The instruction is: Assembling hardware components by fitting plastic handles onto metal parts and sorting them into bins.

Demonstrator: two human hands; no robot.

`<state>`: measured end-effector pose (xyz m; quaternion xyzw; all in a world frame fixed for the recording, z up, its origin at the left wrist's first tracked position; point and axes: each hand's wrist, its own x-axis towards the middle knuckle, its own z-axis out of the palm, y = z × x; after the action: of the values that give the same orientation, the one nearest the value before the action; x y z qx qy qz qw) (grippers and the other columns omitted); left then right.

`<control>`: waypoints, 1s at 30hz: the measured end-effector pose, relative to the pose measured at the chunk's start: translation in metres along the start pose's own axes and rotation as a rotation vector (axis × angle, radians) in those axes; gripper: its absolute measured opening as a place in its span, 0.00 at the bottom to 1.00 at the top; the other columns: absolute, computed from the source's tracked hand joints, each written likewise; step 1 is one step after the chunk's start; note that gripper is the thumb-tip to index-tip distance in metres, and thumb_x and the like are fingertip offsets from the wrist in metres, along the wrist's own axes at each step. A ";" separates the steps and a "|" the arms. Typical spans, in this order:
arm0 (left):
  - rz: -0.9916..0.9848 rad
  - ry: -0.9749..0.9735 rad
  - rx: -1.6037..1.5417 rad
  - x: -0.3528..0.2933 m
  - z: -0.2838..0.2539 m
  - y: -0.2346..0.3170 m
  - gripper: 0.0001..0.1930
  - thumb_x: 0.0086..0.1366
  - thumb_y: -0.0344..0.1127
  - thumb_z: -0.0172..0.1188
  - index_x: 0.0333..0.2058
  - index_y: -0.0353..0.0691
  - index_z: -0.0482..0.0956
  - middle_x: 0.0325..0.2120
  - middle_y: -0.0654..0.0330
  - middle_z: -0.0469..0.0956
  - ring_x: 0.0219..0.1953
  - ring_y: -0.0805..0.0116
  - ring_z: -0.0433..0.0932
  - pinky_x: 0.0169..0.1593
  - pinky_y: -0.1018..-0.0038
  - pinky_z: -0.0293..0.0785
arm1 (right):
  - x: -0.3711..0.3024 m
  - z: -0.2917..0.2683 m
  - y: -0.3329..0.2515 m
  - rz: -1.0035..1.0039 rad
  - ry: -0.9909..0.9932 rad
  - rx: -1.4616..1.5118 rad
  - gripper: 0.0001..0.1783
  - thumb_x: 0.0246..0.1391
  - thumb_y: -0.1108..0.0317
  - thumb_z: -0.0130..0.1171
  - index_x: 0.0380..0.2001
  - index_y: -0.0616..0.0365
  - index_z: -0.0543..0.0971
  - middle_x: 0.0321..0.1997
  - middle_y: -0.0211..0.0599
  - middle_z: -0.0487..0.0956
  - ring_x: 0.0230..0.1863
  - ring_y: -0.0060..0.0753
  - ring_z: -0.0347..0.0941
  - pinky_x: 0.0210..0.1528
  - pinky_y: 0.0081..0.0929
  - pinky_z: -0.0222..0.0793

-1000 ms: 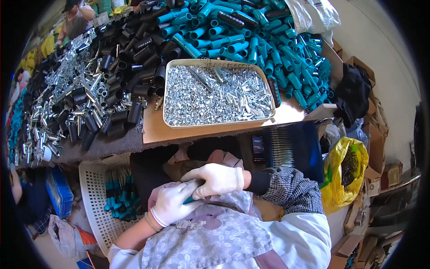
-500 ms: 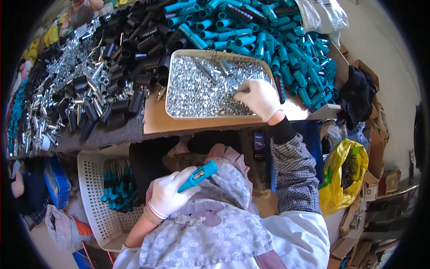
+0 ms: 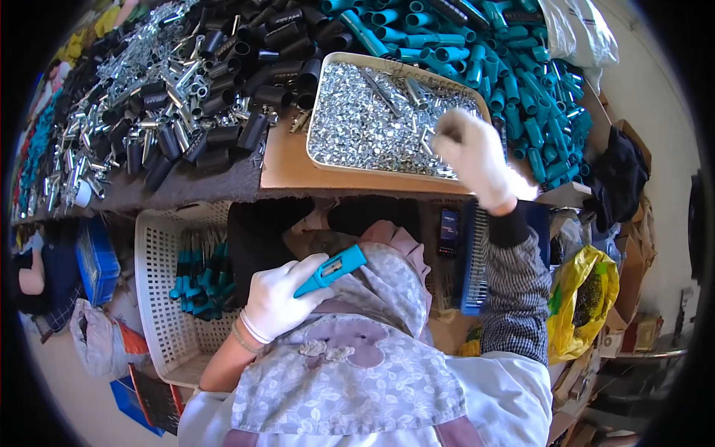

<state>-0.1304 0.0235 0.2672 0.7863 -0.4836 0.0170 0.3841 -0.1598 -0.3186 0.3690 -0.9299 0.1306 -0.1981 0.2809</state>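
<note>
My left hand (image 3: 281, 302), in a white glove, is closed round a teal plastic handle (image 3: 331, 271) over my lap. A slot in the handle's upper side shows a pale metal part inside. Its lower end is hidden in my fingers. Over the right side of a shallow cream tray (image 3: 387, 171) is my gloved right hand (image 3: 478, 156), its thumb and fingers drawn together. What they pinch, if anything, is too small to make out. Many small shiny metal pieces (image 3: 354, 127) fill the tray, with a long dark metal tool (image 3: 380, 93) and a metal tube (image 3: 416, 93) lying on them.
Teal handles (image 3: 536, 112) are heaped behind and right of the tray, black sleeves (image 3: 223, 71) and metal tubes to its left. A white basket (image 3: 160, 276) with teal-handled pieces (image 3: 199, 272) stands left of my lap. A phone (image 3: 448, 231) and yellow bag (image 3: 585, 298) are to the right.
My right hand has lifted back from the metal pieces towards the tray's near right edge. My left hand still holds the teal handle. The whole view has shifted slightly.
</note>
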 end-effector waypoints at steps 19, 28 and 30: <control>-0.037 -0.137 0.103 0.012 -0.017 0.002 0.21 0.54 0.46 0.71 0.45 0.45 0.81 0.23 0.57 0.78 0.24 0.54 0.81 0.28 0.61 0.77 | -0.088 0.100 -0.057 -0.409 -0.317 0.512 0.06 0.51 0.68 0.67 0.33 0.53 0.83 0.41 0.37 0.81 0.46 0.44 0.78 0.50 0.38 0.75; -0.101 -0.222 0.214 0.020 -0.017 -0.001 0.19 0.59 0.48 0.66 0.45 0.47 0.78 0.26 0.56 0.81 0.28 0.51 0.83 0.31 0.58 0.79 | -0.097 0.111 -0.037 -0.311 -0.263 0.506 0.07 0.51 0.69 0.67 0.35 0.54 0.84 0.42 0.36 0.81 0.47 0.44 0.77 0.51 0.38 0.74; -0.096 -0.227 0.210 0.021 -0.017 0.000 0.19 0.59 0.48 0.66 0.45 0.47 0.78 0.26 0.55 0.81 0.28 0.51 0.83 0.31 0.58 0.79 | -0.097 0.111 -0.037 -0.347 -0.252 0.492 0.06 0.52 0.70 0.67 0.34 0.55 0.83 0.41 0.37 0.81 0.45 0.43 0.78 0.49 0.37 0.75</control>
<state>-0.1135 0.0184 0.2879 0.8413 -0.4813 -0.0399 0.2429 -0.1915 -0.2018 0.2767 -0.8598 -0.1173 -0.1520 0.4731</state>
